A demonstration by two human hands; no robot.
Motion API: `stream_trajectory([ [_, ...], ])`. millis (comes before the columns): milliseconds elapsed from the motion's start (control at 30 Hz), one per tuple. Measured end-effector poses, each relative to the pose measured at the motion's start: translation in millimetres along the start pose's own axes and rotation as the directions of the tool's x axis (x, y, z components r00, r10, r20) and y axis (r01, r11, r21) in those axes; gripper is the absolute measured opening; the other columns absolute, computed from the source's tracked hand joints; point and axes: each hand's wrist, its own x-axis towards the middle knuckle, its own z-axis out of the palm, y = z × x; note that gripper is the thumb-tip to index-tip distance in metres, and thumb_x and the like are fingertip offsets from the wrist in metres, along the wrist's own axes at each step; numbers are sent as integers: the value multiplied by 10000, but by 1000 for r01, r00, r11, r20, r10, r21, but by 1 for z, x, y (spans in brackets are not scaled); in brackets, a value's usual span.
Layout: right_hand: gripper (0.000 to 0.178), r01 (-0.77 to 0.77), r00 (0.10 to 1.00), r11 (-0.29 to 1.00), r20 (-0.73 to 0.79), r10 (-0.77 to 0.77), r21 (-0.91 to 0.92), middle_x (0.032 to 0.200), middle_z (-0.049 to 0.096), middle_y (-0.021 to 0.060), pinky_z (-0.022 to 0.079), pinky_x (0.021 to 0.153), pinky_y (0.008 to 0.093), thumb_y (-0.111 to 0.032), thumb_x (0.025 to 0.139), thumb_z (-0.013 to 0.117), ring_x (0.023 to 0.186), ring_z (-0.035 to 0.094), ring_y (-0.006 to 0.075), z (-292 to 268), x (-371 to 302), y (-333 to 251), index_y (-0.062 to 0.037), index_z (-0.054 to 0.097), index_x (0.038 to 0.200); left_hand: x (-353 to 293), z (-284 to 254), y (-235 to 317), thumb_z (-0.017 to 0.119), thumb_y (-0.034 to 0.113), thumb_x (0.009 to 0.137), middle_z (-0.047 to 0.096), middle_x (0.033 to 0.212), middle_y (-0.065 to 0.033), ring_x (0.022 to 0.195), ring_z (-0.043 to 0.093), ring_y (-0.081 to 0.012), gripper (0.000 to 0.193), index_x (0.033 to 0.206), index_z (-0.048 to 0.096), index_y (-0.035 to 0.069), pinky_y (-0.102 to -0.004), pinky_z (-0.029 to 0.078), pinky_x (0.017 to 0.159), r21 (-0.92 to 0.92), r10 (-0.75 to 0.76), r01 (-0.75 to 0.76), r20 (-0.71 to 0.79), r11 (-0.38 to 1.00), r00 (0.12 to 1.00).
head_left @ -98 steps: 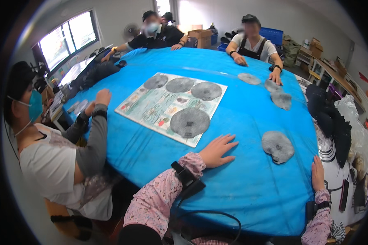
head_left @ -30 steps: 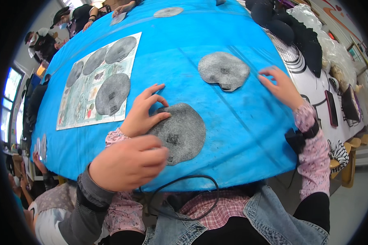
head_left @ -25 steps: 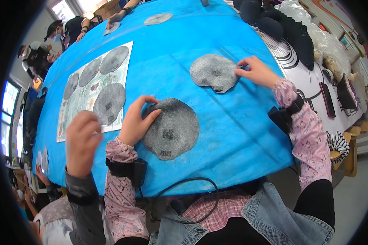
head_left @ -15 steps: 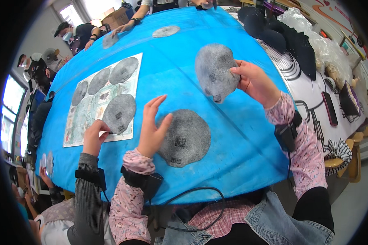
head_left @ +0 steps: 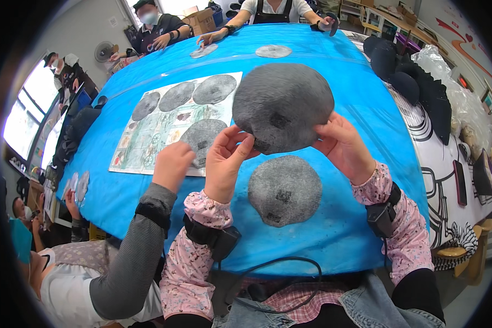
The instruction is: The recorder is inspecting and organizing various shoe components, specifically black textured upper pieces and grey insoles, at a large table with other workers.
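Both hands' fingers (head_left: pixel 240 145) seemingly pinch the raised grey disc (head_left: pixel 282 106) at its edges.

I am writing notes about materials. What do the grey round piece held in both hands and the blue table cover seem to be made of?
The grey disc, held by the left hand and right hand, looks like felt or a similar fibrous fabric: matte, mottled and fuzzy, with a thin edge. The blue cover looks like thin plastic sheeting: a smooth, faintly glossy surface with fine creases.

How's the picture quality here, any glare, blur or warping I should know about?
Head view: strong fisheye, the blue table bulging and corners black; the window at left blown out white; the grey disc held by left hand and right hand stays sharp.
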Motion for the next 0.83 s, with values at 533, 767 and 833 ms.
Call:
stream_trajectory([
  [533, 277, 161, 986, 807, 69, -149, -568, 938, 634, 31, 461, 742, 228, -209, 881, 569, 827, 565, 69, 1, -17, -22, 17, 606, 1037, -1, -4, -2, 584, 138, 868, 623, 881, -29, 783, 572, -72, 170, 966, 584, 0, -213, 463, 721, 195, 69, -66, -9, 979, 998],
  [767, 275, 175, 984, 724, 106, -141, -667, 882, 645, 23, 464, 711, 222, -211, 876, 577, 789, 563, 62, -8, -12, -20, 18, 617, 1023, -1, -11, 1, 541, 185, 892, 600, 945, -20, 884, 569, -110, 165, 979, 562, 46, -283, 471, 783, -78, -111, 111, 1, 991, 994],
  [833, 269, 112, 993, 762, 106, -57, -638, 887, 649, 34, 478, 733, 239, -205, 878, 572, 815, 579, 76, -3, -12, -24, 12, 618, 1030, 1, -13, 2, 492, 189, 914, 607, 988, -26, 928, 577, -132, 165, 1021, 538, 73, -303, 463, 813, -178, -108, 119, 68, 977, 992],
])
